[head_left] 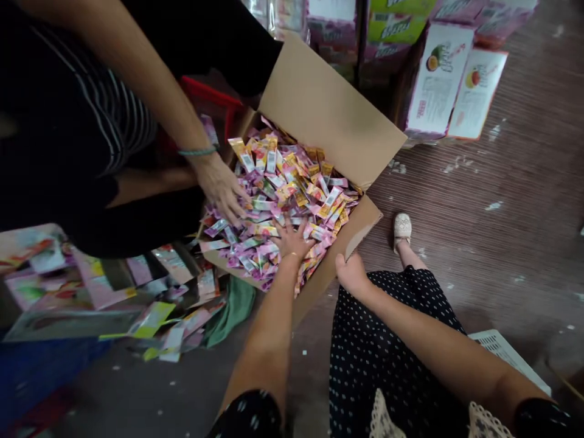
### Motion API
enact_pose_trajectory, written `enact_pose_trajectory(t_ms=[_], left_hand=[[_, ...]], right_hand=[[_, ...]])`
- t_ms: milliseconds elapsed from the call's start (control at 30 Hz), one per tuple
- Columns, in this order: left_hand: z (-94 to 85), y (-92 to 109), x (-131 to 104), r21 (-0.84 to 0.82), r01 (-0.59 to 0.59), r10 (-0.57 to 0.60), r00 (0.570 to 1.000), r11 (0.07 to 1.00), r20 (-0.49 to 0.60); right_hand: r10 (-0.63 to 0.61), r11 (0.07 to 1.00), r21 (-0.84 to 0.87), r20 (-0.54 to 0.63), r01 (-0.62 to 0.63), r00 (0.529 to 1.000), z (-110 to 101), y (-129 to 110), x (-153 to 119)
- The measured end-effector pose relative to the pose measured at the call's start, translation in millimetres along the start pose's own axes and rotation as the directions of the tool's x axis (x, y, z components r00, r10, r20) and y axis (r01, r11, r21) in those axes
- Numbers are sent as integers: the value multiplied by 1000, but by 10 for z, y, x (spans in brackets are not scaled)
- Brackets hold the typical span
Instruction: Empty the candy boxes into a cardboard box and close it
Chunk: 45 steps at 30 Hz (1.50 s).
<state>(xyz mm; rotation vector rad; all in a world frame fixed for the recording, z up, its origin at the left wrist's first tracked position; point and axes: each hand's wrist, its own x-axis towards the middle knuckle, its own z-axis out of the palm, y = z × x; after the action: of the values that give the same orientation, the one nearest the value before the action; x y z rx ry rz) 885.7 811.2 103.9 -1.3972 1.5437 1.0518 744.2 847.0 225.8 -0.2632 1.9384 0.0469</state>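
A cardboard box [328,115] stands with its flaps folded outward, filled with a heap of small pink, purple and yellow sachets [269,188]. My left hand [293,239] lies on the heap with its fingers spread. At the near right side, my right hand [351,274] grips the box flap [362,228], thumb on top and the other fingers hidden beneath it. Across from me, another person's hand [223,188], with a teal band at the wrist, rests on the sachets at the box's left side.
Printed cartons [440,79] are stacked behind the box. Torn packaging [168,322] and a green cloth [232,310] lie on the floor [502,243] at left. A red crate [210,97] stands beside the other person, and a white slotted panel [508,359] lies at lower right.
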Motion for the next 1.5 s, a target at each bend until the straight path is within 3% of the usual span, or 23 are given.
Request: enact_pose_trajectory(t_ms=[67, 133, 233, 333, 400, 467, 567, 633, 700, 800, 867, 900, 967, 1033, 1300, 1433, 1500], left_hand=[[59, -2, 141, 9, 5, -5, 1000, 1000, 29], [-46, 41, 90, -13, -34, 34, 998, 999, 50], [-378, 131, -245, -98, -121, 126, 991, 988, 49], [-712, 264, -423, -201, -159, 142, 985, 967, -97], [-885, 395, -282, -230, -186, 137, 968, 955, -212], [-998, 549, 7, -222, -201, 138, 953, 954, -271], [-1037, 731, 398, -275, -148, 74, 962, 950, -262], [-1007, 758, 493, -426, -126, -14, 950, 896, -312], [-978, 687, 471, -672, -137, -167, 915, 728, -367], [-993, 444, 369, -960, -135, -478, 845, 243, -240], [-1041, 256, 317, -987, -155, -595, 798, -51, -95], [-1068, 171, 298, -975, -161, -614, 789, -150, -36], [-1110, 35, 268, -956, -143, -610, 791, -257, 46], [-1120, -51, 254, -962, -115, -614, 787, -249, 64], [-963, -134, 394, -999, 25, -665, 746, -36, 43], [-960, -135, 350, -979, 106, -640, 768, 176, -32], [-980, -110, 261, -937, 149, -644, 759, 316, -96]], right_hand=[[40, 998, 41, 16, -40, 999, -35, -23, 21], [79, 995, 64, 4, -79, 997, -66, -54, 38], [116, 991, 70, -18, -114, 993, -76, -100, 57], [103, 993, 61, -24, -101, 994, -50, -126, 76], [76, 996, 52, -30, -74, 997, -36, -119, 90], [64, 997, 42, -26, -63, 998, -35, -89, 99], [63, 998, 29, -10, -62, 998, -51, -20, 101], [70, 997, 18, 6, -70, 998, -58, 17, 102], [84, 996, 9, 22, -84, 996, -55, 32, 107], [85, 996, 4, 31, -85, 996, -38, 23, 118], [82, 997, -3, 18, -82, 996, -30, 14, 120], [84, 996, -5, 9, -84, 996, -29, 11, 119], [91, 996, -3, 0, -91, 996, -31, 10, 115], [94, 996, 5, -1, -94, 996, -36, 6, 111], [99, 995, 4, -5, -99, 995, -46, -14, 124], [92, 996, -2, -1, -92, 996, -19, 33, 134], [82, 997, 4, -14, -82, 997, -7, 51, 138]])
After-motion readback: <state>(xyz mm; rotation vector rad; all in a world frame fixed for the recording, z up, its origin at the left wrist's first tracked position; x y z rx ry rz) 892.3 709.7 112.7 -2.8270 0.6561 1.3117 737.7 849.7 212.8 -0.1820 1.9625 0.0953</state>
